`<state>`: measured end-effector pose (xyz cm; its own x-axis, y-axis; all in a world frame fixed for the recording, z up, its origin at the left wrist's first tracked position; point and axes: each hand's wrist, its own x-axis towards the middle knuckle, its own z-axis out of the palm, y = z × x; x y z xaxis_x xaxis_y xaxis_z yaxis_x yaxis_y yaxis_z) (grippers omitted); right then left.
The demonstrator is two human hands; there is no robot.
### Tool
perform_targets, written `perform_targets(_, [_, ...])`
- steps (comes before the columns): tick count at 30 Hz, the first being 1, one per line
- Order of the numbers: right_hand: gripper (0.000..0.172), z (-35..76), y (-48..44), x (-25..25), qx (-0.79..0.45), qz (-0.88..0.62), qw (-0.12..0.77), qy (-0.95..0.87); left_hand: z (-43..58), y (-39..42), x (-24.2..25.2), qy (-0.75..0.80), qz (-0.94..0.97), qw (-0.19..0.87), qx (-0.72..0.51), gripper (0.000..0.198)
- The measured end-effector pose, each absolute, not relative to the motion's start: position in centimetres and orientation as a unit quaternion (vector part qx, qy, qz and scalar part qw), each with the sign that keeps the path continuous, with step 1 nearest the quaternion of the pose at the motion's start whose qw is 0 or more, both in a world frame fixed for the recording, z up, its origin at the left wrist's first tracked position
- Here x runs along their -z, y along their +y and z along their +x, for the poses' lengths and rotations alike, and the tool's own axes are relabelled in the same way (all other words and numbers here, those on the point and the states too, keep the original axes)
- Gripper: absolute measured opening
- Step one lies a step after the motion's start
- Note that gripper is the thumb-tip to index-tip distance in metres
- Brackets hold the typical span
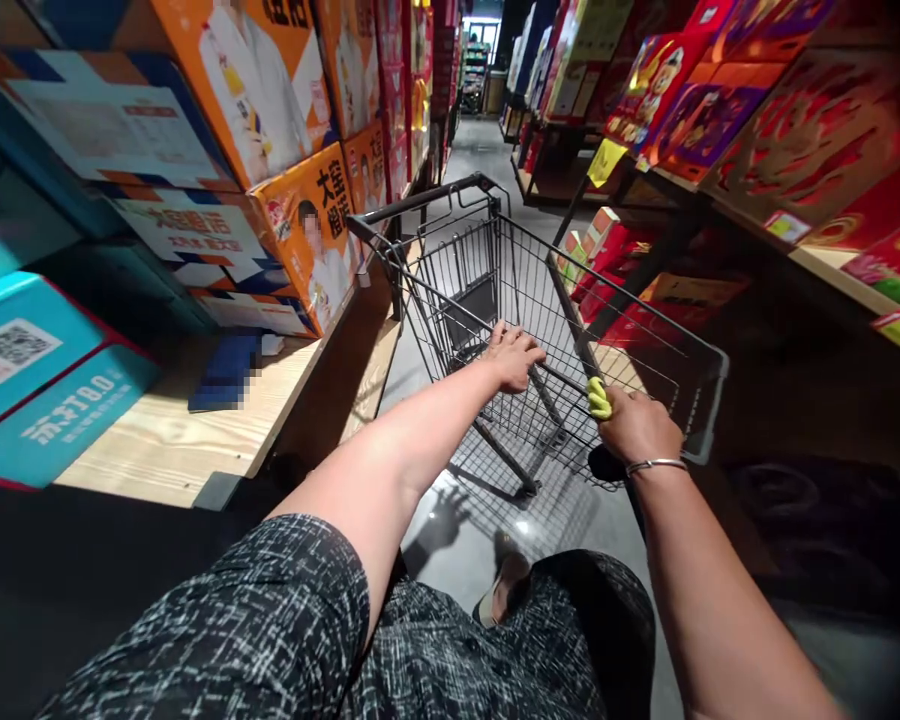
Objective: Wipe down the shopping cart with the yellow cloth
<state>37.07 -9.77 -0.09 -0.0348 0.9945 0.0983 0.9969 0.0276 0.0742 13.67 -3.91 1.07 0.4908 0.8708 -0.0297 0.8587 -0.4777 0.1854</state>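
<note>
A black wire shopping cart (487, 310) stands in the aisle in front of me, turned at an angle, its basket bare inside. My left hand (511, 355) lies over its near top rail, with the fingers bent round the bar and somewhat apart. Farther right, my right hand (640, 425) is closed on a bunched yellow-green cloth (598, 398) at the cart's near side. Whether the cloth wraps the rail or only presses on it, I cannot tell. A bracelet circles my right wrist.
Orange and blue cartons (307, 240) are stacked on a wooden shelf (172, 455) at left, beside a turquoise box (60, 380) and a dark blue packet (225, 370). Red gift boxes (832, 150) fill the right shelves. The tiled aisle floor (480, 150) runs ahead between shelves.
</note>
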Motion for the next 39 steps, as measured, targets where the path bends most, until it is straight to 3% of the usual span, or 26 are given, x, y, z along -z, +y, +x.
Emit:
perform_targets(6, [0.028,36.7,-12.2,0.9,0.074,-0.684,0.050,-0.724,13.5,-5.3,-1.1,0.504,0.855,0.119,-0.036,0.056])
perform_targets(12, [0.045,35.2,-16.5,3.9,0.152,-0.650,0.201,-0.717,12.5,-5.5,-1.4,0.507,0.848,0.146,-0.041,0.052])
perform_targets(16, [0.037,35.5,-17.5,6.0,0.151,-0.605,0.250,-0.741,12.5,-6.5,-1.3,0.542,0.824,0.152,-0.064,0.052])
perform_targets(24, [0.039,36.7,-21.8,7.9,0.100,-0.519,0.161,-0.834,12.5,-7.9,-0.8,0.572,0.793,0.159,-0.134,0.053])
perform_targets(32, [0.032,40.1,-24.7,4.3,0.155,-0.605,0.210,-0.752,12.6,-7.1,-0.8,0.598,0.773,0.167,-0.130,0.040])
perform_targets(39, [0.024,40.1,-25.4,12.6,0.109,-0.579,0.106,-0.801,13.0,-5.8,-0.5,0.600,0.760,0.187,-0.166,0.034])
